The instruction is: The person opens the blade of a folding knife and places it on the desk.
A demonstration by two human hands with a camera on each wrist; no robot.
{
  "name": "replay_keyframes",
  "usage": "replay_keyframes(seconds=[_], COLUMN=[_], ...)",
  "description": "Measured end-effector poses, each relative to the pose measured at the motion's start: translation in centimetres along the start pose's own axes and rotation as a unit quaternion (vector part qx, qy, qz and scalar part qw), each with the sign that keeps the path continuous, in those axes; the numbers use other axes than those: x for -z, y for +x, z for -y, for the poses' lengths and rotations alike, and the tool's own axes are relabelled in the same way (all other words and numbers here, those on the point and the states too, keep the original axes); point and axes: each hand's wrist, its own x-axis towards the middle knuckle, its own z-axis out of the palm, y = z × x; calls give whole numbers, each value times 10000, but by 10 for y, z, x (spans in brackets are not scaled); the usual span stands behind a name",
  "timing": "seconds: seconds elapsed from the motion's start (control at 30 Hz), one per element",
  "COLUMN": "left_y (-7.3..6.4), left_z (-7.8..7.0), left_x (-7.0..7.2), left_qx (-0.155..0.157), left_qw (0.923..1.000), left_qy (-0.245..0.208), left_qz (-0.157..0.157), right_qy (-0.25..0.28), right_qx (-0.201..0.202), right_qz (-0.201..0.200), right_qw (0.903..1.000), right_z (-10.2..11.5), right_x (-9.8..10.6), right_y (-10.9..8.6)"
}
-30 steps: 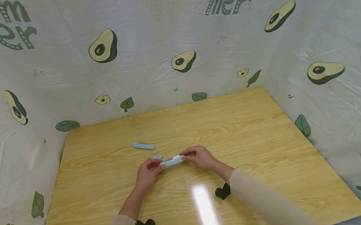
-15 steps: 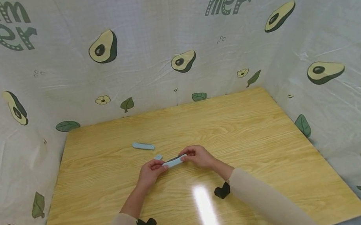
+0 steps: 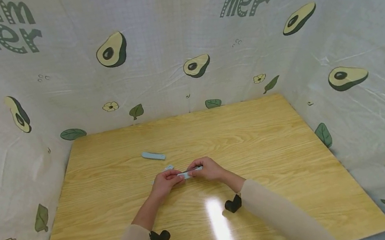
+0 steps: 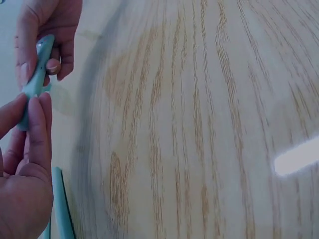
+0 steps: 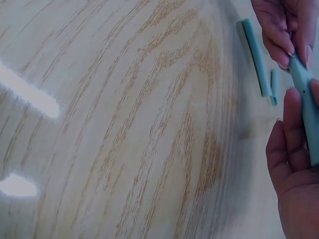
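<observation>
Both hands hold one slim light-blue piece with rounded ends (image 3: pixel 186 175) above the table, and it looks like a handle. My left hand (image 3: pixel 165 184) pinches its left part between thumb and fingers. The right hand (image 3: pixel 210 170) grips it farther right, with the right end showing past the thumb. A small dark hole shows on the piece (image 5: pixel 301 77) in the right wrist view. Fingers cover much of it. Behind the left hand lies a second light-blue piece (image 3: pixel 168 167), mostly hidden. A longer one (image 3: pixel 153 156) lies farther back.
The wood-grain table (image 3: pixel 256 135) carries a bright light reflection near its front middle. A white curtain (image 3: pixel 156 83) printed with avocados and leaves stands around its back and sides. Black wrist mounts (image 3: pixel 160 238) hang at both sleeves.
Both hands have come closer together. The left hand has shifted right, and the right fingers have moved inward along the light-blue piece, which has shifted slightly right. The loose pieces stay put.
</observation>
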Motion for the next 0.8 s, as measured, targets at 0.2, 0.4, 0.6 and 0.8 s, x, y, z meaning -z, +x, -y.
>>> replay_keyframes(seconds=[0.2,0.4,0.6,0.8], left_y=[0,-1,1,3], left_z=[0,-1,0,2], left_x=[-4,-7,-8,-9], left_qx=[-40,-21,93,166], left_qw=[9995,9995,9995,9997], left_qy=[219,75,84,9], left_qz=[202,296,295,204], right_qy=[-186,-430,-314,-154], right_qx=[45,-21,-72,-80], right_qz=[29,-235,-428,-645], right_qw=[9998,9988,9986,9978], right_z=[2,6,6,5], right_x=[0,0,-1,-4], right_y=[3,3,3,2])
